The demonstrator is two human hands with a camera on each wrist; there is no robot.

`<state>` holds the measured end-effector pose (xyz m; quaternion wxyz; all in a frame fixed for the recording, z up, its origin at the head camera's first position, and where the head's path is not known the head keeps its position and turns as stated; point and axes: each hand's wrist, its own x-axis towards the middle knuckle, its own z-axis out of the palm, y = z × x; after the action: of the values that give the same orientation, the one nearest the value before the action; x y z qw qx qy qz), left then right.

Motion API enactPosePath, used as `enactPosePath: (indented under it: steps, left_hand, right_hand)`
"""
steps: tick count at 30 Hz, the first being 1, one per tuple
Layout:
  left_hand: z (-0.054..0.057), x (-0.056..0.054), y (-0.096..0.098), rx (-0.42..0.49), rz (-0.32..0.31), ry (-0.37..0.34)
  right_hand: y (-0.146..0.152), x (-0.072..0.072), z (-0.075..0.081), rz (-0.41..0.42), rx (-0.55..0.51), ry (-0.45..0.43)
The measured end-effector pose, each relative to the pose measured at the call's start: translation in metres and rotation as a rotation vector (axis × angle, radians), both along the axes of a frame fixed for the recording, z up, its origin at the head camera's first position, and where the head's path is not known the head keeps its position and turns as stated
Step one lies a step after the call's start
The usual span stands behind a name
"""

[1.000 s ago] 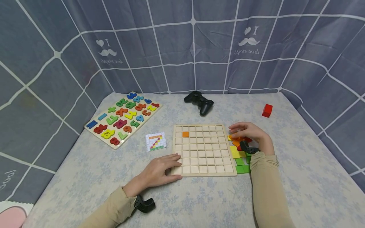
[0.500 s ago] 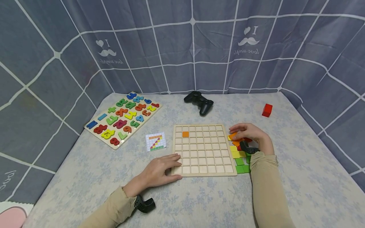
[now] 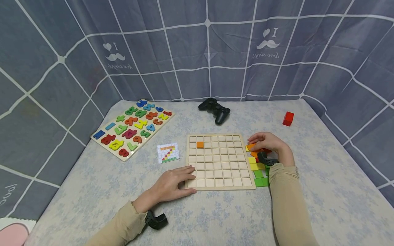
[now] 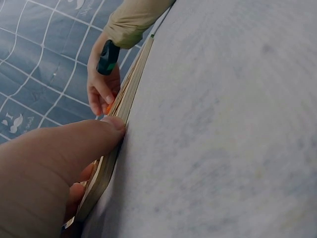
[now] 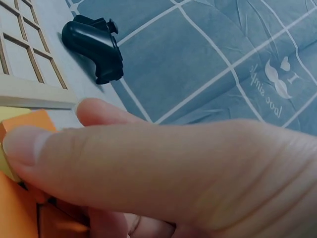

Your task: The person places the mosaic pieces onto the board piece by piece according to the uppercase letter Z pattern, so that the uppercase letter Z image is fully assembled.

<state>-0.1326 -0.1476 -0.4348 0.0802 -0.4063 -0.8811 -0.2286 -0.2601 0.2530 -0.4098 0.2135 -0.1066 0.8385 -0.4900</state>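
A square wooden grid board lies mid-table, with one orange square tile in its second row. My left hand rests at the board's lower left corner; its fingers lie on the left edge and its thumb touches the front edge. Right of the board, my right hand pinches an orange tile over the loose pile. Yellow tiles and green tiles show there, with orange and red ones partly hidden by the hand and wrist camera.
A pattern card lies left of the board. Beyond it sits an alphabet-and-number puzzle. A black game controller is behind the board, and a red block stands at the back right. Tile-patterned curtains border the table.
My right fingers have lowered slightly, and an orange tile now shows more clearly at their tips. The left hand and the board have stayed in place.
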Motion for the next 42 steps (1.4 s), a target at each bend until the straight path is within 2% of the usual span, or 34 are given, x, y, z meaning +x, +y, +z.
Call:
enactPosePath:
  steps: [7, 12, 17, 24, 26, 29, 36, 42]
  left_hand:
    - [0.0, 0.0, 0.0, -0.007, 0.004, -0.005]
    - [0.0, 0.0, 0.0, -0.009, 0.006, -0.008]
    - [0.0, 0.0, 0.0, -0.014, 0.01, -0.014]
    - [0.001, 0.0, -0.001, -0.013, 0.009, -0.017]
    - [0.001, 0.0, 0.0, -0.012, 0.008, -0.019]
    - [0.001, 0.0, 0.0, -0.009, 0.007, -0.023]
    - [0.002, 0.001, 0.0, -0.007, 0.005, -0.024]
    - [0.001, 0.0, 0.0, -0.009, 0.001, -0.009]
  right_hand:
    - [-0.002, -0.002, 0.002, -0.037, 0.044, 0.003]
    - [-0.011, -0.001, 0.008, -0.078, 0.068, 0.026]
    - [-0.037, -0.002, 0.02, -0.066, 0.079, 0.154]
    - [-0.098, 0.0, 0.03, 0.025, 0.109, 0.349]
    - [-0.114, 0.001, 0.029, 0.052, 0.132, 0.398]
    - [-0.133, 0.001, 0.024, 0.06, 0.15, 0.427]
    - [-0.15, -0.004, 0.0, 0.061, 0.174, 0.409]
    - [-0.153, -0.003, -0.004, 0.078, 0.164, 0.379]
